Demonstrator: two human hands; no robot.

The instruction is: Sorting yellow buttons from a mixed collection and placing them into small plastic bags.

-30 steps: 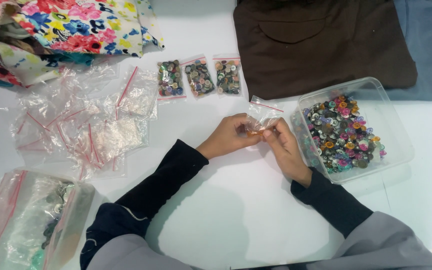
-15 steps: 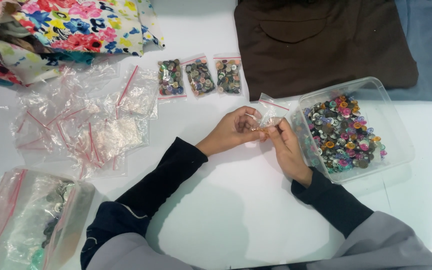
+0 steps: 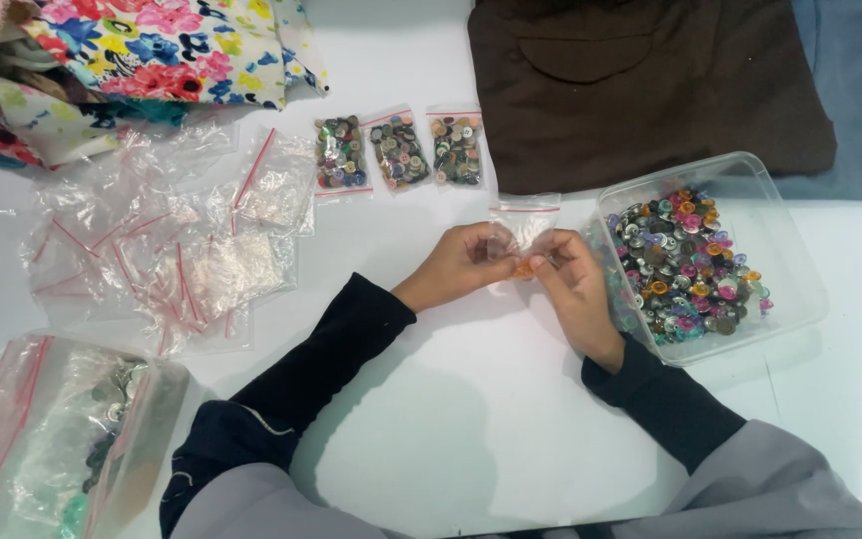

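**Both hands on one small zip bag beside the button tub**

The white table [image 3: 471,429] carries everything in view. A dark brown garment [image 3: 650,90] lies folded at the far edge, overlapping a blue-grey cloth [image 3: 860,100] to its right. A floral fabric [image 3: 122,60] is bunched at the far left corner.

A loose pile of empty clear zip bags [image 3: 162,240] with red seal strips spreads across the left of the table. Nearer the person, at the left edge, lies a large clear bag [image 3: 52,449] holding dark and green buttons.

A clear plastic tub [image 3: 780,260], without a lid, stands on the right and holds mixed buttons [image 3: 685,265] in many colours. It sits just beside the right hand.

Three filled small bags of buttons [image 3: 399,152] lie in a row at the far side, between the floral fabric and the brown garment.

The person wears black sleeves. The left hand [image 3: 461,265] and right hand [image 3: 571,279] meet at the centre of the table, each pinching one side of a small clear zip bag [image 3: 523,225]. The bag stands upright between the fingertips, its red seal strip at the top. An orange button [image 3: 523,269] shows at the bag's lower end, between the two thumbs; whether it is inside the bag cannot be told.
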